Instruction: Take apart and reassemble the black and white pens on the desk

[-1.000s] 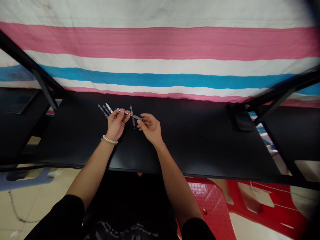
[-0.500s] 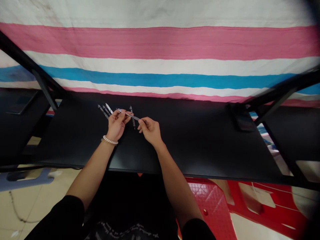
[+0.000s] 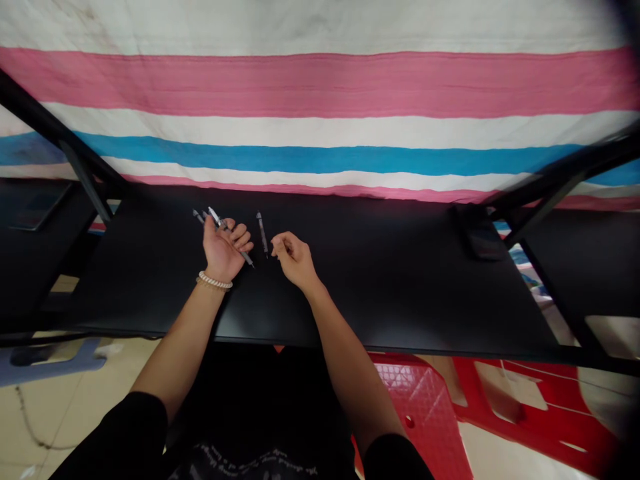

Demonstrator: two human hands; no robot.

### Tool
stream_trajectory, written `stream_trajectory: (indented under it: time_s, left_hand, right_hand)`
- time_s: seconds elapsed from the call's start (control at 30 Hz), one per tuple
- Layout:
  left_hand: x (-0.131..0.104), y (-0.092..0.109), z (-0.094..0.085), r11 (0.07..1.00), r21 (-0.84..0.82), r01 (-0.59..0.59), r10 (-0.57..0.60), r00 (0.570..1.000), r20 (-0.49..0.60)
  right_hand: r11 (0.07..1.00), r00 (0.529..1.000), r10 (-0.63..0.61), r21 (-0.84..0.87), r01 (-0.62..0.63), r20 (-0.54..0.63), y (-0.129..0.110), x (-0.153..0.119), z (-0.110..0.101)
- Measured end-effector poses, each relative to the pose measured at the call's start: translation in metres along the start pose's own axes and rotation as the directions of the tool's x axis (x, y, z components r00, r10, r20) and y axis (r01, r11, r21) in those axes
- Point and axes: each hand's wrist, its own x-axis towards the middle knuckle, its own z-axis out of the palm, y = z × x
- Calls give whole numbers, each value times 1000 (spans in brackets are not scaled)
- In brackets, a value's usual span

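At least three slim pens show on the smooth black table (image 3: pixel 400 287); those at the left hand (image 3: pixel 225 250) overlap, so their exact count is unclear. One lone dark pen (image 3: pixel 263 233) lies between the hands, long axis far to near, thin end near and slightly right. Another, a grey-ended pen (image 3: pixel 247 259), slants from far left to near right at the left hand, palm up, fingers loosely bent; whether they grip it I cannot tell. The right hand (image 3: pixel 295 259) has curled fingers, contents hidden. Two bands, one white and twisted (image 3: pixel 215 279), circle the left wrist.
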Motion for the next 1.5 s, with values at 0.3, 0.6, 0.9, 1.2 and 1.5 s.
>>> stream_trajectory:
  time_s: [0.3, 0.6, 0.9, 1.2, 1.5]
  left_hand:
    - [-7, 11, -8, 990, -137, 29, -22, 998, 53]
    - [-10, 15, -8, 974, -226, 24, -24, 1000, 6]
    - [-8, 28, -6, 983, -150, -110, 99, 992, -79]
    - [16, 47, -44, 887, 387, -252, 455, 619, -640]
    - [14, 24, -52, 761, 599, -251, 572, 695, -436]
  right_hand:
    - [993, 1000, -8, -116, 6, -9, 9, 2, -1]
    - [983, 1000, -2, -182, 3, 8, 10, 2, -2]
    - [936, 995, -83, -337, 98, 59, 2, -2, 4]
    - [769, 941, -193, -552, 322, 280, 3, -2, 6]
    - [774, 957, -142, -574, 267, 254, 8, 1, 10]
